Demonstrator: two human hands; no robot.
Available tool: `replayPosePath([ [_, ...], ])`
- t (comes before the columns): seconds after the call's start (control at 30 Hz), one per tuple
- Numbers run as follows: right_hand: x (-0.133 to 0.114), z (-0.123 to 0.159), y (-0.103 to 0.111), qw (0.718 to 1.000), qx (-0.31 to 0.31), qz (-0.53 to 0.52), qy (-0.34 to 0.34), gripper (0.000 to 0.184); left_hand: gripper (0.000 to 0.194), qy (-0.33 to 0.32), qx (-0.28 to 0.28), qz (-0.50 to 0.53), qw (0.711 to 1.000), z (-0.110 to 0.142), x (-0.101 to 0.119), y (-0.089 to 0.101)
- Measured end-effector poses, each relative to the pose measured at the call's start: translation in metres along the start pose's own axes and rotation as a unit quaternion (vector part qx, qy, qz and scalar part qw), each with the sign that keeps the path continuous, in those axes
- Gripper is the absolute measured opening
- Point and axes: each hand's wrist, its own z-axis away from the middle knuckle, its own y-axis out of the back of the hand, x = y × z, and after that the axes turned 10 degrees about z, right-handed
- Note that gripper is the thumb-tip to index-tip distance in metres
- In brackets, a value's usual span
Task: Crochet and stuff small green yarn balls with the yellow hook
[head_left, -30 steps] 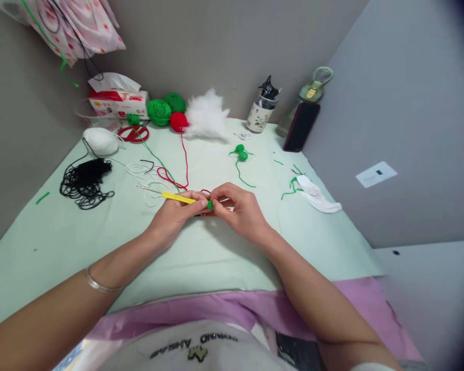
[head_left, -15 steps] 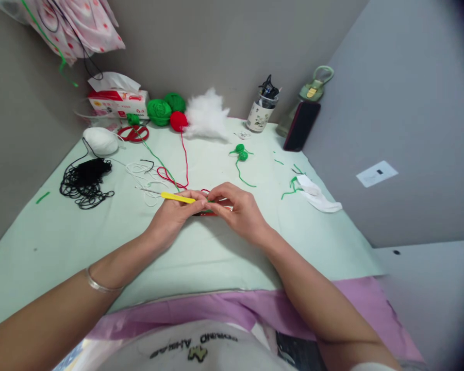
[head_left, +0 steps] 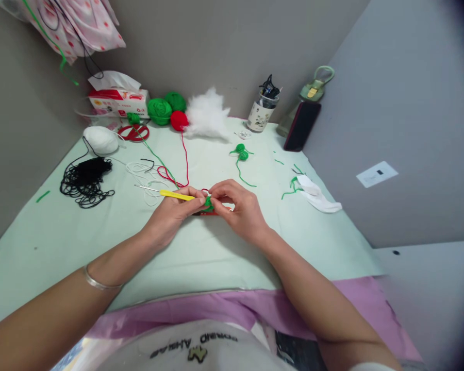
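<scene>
My left hand (head_left: 169,214) is closed around a crochet hook with a yellow handle (head_left: 177,195); its metal end points left, away from the fingers. Between that hand's thumb and forefinger is one side of a small green crochet piece (head_left: 208,204). The thumb and fingertips of my right hand (head_left: 243,210) pinch the other side, and the fingers hide much of it. Under both hands lies a flat red item (head_left: 206,213), mostly covered. A red yarn strand (head_left: 186,165) and a thin green one run from the back towards my left hand.
Black yarn (head_left: 85,178), a white yarn ball (head_left: 100,139) and red scissors (head_left: 134,133) lie left. Behind stand a tissue box (head_left: 118,104), green yarn balls (head_left: 160,111), a red ball (head_left: 179,120) and white stuffing (head_left: 208,114). A pen jar (head_left: 261,113), phone (head_left: 302,126) and bottle are right.
The fingertips have shifted slightly apart, and more of the green crochet piece shows between them. The hook in my left hand has moved a little to the left.
</scene>
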Motion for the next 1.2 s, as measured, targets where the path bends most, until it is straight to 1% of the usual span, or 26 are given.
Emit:
replayPosePath([
  [0.07,0.0,0.0,-0.001,0.998,0.012,0.041,0.036,0.011,0.02,0.011,-0.012,0.005,1.0,0.001,0.001,0.0],
  [0.13,0.0,0.0,-0.001,0.996,0.017,0.069,0.055,0.012,0.018,0.024,-0.027,0.009,0.999,0.001,0.002,0.0],
  [0.47,-0.002,0.001,0.0,0.989,0.017,0.117,0.088,0.013,0.018,0.082,-0.08,0.019,0.993,0.001,0.004,0.002],
  [0.7,-0.002,0.0,-0.001,0.986,0.004,0.13,0.103,0.015,0.012,0.068,-0.062,0.046,0.995,-0.001,0.005,0.0],
  [0.9,-0.004,0.001,-0.004,0.982,0.025,0.149,0.111,0.013,0.019,0.051,-0.04,0.04,0.997,0.0,0.007,0.001],
  [1.1,0.0,0.001,-0.009,0.968,0.042,0.207,0.137,0.015,0.023,0.05,-0.035,0.02,0.998,0.001,0.01,-0.001],
  [1.2,0.002,0.001,-0.009,0.956,0.043,0.253,0.14,0.016,0.025,0.052,-0.034,0.011,0.998,0.001,0.012,0.0],
])
